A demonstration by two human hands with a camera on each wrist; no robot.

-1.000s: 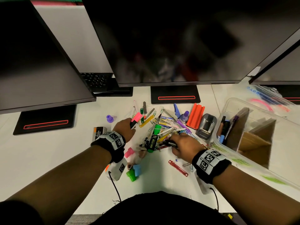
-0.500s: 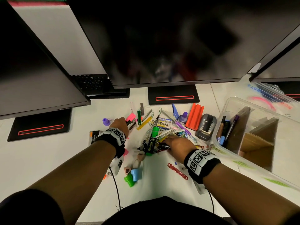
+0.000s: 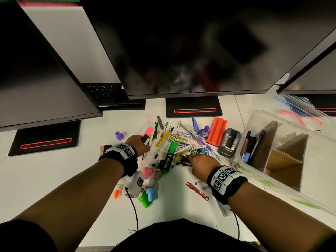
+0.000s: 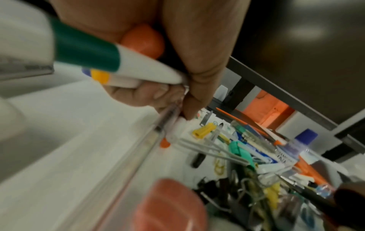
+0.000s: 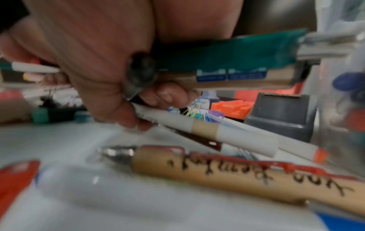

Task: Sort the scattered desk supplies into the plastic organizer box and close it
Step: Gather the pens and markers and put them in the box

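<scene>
Scattered pens, clips and markers form a pile (image 3: 174, 148) mid-desk. My left hand (image 3: 143, 142) sits at the pile's left edge and grips a bundle of pens, among them a pink highlighter (image 3: 148, 131). In the left wrist view that hand (image 4: 177, 100) holds a green-and-white pen (image 4: 110, 62), and its fingertips pinch a clear pen (image 4: 166, 118). My right hand (image 3: 192, 159) is low in the pile, curled round several pens. The right wrist view shows this hand (image 5: 138, 101) gripping a green-and-tan pen (image 5: 227, 67) and a white pen (image 5: 205, 129). The clear organizer box (image 3: 254, 115) stands open at the right, pens in its near compartment.
Three monitors hang over the back of the desk, their bases (image 3: 193, 110) behind the pile. A grey stapler (image 3: 230, 142), an orange holder (image 3: 217, 130) and a purple bottle (image 3: 203, 132) lie between pile and box. A wooden pen (image 5: 237, 176) lies under my right wrist.
My left hand has reached slightly forward into the pens at the pile's left while keeping the pink highlighter. The right hand stays in the pile, still gathering pens.
</scene>
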